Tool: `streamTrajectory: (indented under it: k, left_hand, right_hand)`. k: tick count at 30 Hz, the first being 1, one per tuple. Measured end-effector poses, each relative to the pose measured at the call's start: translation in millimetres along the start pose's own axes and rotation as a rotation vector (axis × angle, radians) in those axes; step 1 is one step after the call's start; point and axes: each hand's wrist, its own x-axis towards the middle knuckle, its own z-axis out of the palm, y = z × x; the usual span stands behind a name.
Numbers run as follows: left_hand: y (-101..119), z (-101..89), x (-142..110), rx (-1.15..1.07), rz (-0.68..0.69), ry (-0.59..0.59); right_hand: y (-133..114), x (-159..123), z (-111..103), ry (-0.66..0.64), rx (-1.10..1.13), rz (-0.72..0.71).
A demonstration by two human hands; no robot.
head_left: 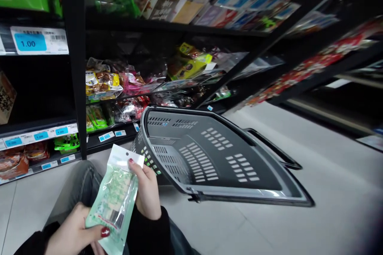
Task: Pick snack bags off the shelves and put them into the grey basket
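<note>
A pale green sealed snack packet with a clear top strip and a barcode sits in both my hands, low at the left. My left hand grips its lower edge, thumb pressed on the front. My right hand holds its upper right side, fingers curled around the edge. Just to the right of my right hand a dark grey plastic shopping basket tilts on the floor, its inside showing nothing in it and its handle folded down on the far side.
Black shop shelves with packaged snacks and blue price tags stand ahead and to the left. More shelving runs off to the right. Pale floor tiles spread right of the basket. My knee in grey jeans is below the packet.
</note>
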Motion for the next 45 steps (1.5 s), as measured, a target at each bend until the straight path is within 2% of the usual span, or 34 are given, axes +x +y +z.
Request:
streamTrajectory:
  k: [5,7,10,12,14,17,18,20,21,23,27,31,33,35,39,40,41,44,45]
  left_hand:
    - [0.7,-9.1,-1.1,-0.08,-0.039,-0.106]
    - [0.1,-11.7,0.5,-0.256,-0.039,-0.236]
    - [0.5,-9.2,6.4,-0.561,-0.081,-0.5]
    - [1.9,-3.7,11.3,-0.66,-0.111,-0.573]
    - [4.4,2.9,15.5,-0.692,-0.124,-0.544]
    - [11.2,11.7,19.2,-0.619,-0.094,-0.381]
    - [14.0,13.8,19.7,-0.548,-0.057,-0.316]
    - [19.1,16.5,20.0,-0.345,0.038,-0.218]
    - [20.9,17.2,19.9,-0.241,0.066,-0.184]
    - [22.5,18.2,19.2,-0.082,0.07,-0.122]
    - [22.3,20.2,18.8,0.061,0.091,-0.034]
    - [20.7,18.2,19.9,-0.048,0.082,-0.105]
    - [15.3,12.4,19.7,-0.089,0.112,-0.068]
    - [6.6,5.1,19.0,-0.165,0.081,-0.018]
    - [-5.8,0.2,20.5,-0.412,-0.019,-0.103]
    - [-6.0,2.2,21.8,-0.418,-0.035,-0.115]
    - [-5.3,5.0,23.4,-0.408,-0.055,-0.102]
    - [-2.0,11.1,31.5,-0.341,-0.075,-0.072]
    - [-1.0,10.4,36.6,-0.308,-0.054,-0.103]
  right_hand:
    - [-0.9,-6.9,0.2,-0.055,0.023,-0.04]
    - [0.7,-8.5,2.2,-0.099,0.071,-0.055]
    - [7.3,-7.6,6.8,-0.163,0.176,-0.05]
    - [12.4,-5.4,11.0,-0.271,0.265,-0.012]
    - [16.7,-2.4,15.6,-0.463,0.398,0.032]
    - [22.7,2.7,20.0,-0.745,0.676,0.049]
    - [25.1,4.5,19.9,-0.783,0.757,0.049]
    - [30.8,8.1,16.9,-0.773,0.836,0.052]
    - [33.7,9.6,14.3,-0.734,0.816,0.044]
    - [38.4,11.5,8.4,-0.612,0.622,-0.021]
    - [39.1,12.4,1.0,-0.412,0.201,-0.144]
    - [31.6,15.1,2.8,-0.309,0.057,-0.201]
    - [26.6,17.8,5.1,-0.227,-0.018,-0.251]
    - [20.6,20.1,6.7,-0.131,-0.081,-0.317]
    - [8.2,19.4,2.8,0.159,-0.51,-0.544]
    - [5.9,17.8,0.0,0.155,-0.609,-0.559]
    - [3.9,15.8,-3.4,0.079,-0.667,-0.531]
    - [-5.0,7.6,-16.7,-0.327,-0.669,-0.317]
    - [-11.5,5.4,-22.2,-0.399,-0.674,-0.266]
